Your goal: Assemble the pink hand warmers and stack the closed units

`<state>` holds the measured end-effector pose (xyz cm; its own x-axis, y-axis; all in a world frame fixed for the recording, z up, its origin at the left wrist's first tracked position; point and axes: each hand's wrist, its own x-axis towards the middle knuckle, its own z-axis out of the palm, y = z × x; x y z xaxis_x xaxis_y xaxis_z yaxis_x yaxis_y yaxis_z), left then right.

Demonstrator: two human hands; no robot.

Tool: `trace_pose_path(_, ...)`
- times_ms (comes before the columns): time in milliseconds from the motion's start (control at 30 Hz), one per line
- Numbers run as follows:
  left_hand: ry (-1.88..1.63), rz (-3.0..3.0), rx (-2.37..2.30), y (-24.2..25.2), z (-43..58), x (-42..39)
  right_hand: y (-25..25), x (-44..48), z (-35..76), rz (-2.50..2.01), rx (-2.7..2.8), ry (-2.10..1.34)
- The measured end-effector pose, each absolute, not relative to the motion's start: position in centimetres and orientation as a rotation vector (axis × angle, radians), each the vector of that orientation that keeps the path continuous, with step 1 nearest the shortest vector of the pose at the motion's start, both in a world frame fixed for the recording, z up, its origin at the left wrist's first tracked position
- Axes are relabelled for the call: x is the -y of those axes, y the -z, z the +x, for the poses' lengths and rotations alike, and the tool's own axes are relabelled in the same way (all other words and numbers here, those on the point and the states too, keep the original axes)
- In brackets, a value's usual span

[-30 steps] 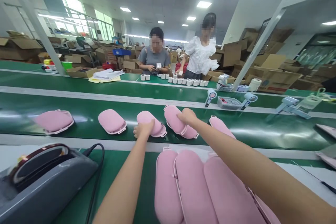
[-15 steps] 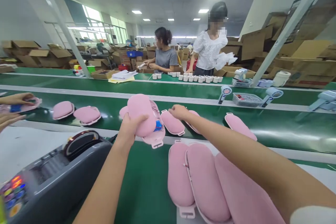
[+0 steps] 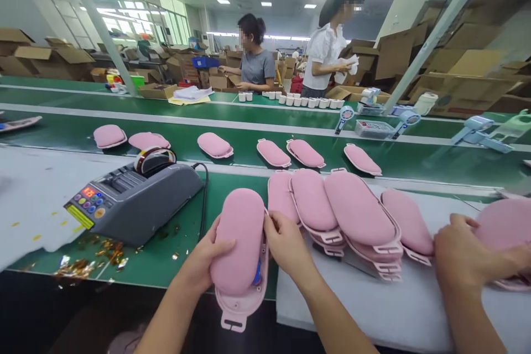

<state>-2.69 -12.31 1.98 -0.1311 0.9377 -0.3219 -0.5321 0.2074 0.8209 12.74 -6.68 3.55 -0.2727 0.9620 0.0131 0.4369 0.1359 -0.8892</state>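
Note:
My left hand (image 3: 206, 259) is wrapped round a pink oval case (image 3: 238, 238), its thumb lying across the cover. This rounded cover sits askew on the lower shell (image 3: 245, 303), so the shell's inside, a strap loop and a bit of a blue part (image 3: 258, 272) show. At the case's upper right edge, my right hand (image 3: 289, 241) pinches the rim, fingertips partly hidden. Just beyond it, several more pink cases (image 3: 359, 207) lie stacked on a white sheet (image 3: 296, 301).
To the left stands a grey tape dispenser (image 3: 145, 199) with gold scraps (image 3: 110, 257) before it. Pink cases (image 3: 214, 145) lie along the green belt (image 3: 244, 168). At right, another person's hand (image 3: 467, 257) holds a pink case (image 3: 504, 221). Blue handheld fans (image 3: 344, 119) stand farther back.
The case in my left hand has come from over the belt down close to me. My right hand has left the belt and now grips its edge. Another person's hand appears at right.

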Motion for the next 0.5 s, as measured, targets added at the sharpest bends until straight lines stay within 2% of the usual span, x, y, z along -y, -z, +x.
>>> trace_pose_path(167, -1.003, 0.780, -1.140, -4.1, -3.9, 12.4, -3.1, 8.7, 16.0, -1.264, 1.670, -0.978)
trace_pose_path(233, -0.777, 0.936, -1.071, -6.0, -4.0, 11.6, -3.8, 9.5, 17.2, -1.114, 1.694, -1.167)
trace_pose_path(300, -0.604, 1.002, -0.980, -7.7, -3.8, 10.6, -4.0, 10.2, 18.0, -1.003, 1.574, -1.535)
trace_pose_path(400, -0.671, 0.745, -0.848, -8.7, -3.2, 9.5, -3.8, 11.2, 18.1, -0.958, 0.983, -1.869)
trace_pose_path(500, -0.913, 0.550, -0.599, -6.8, -2.1, 9.5, -3.7, 11.9, 17.2, -0.993, 0.482, -1.788)
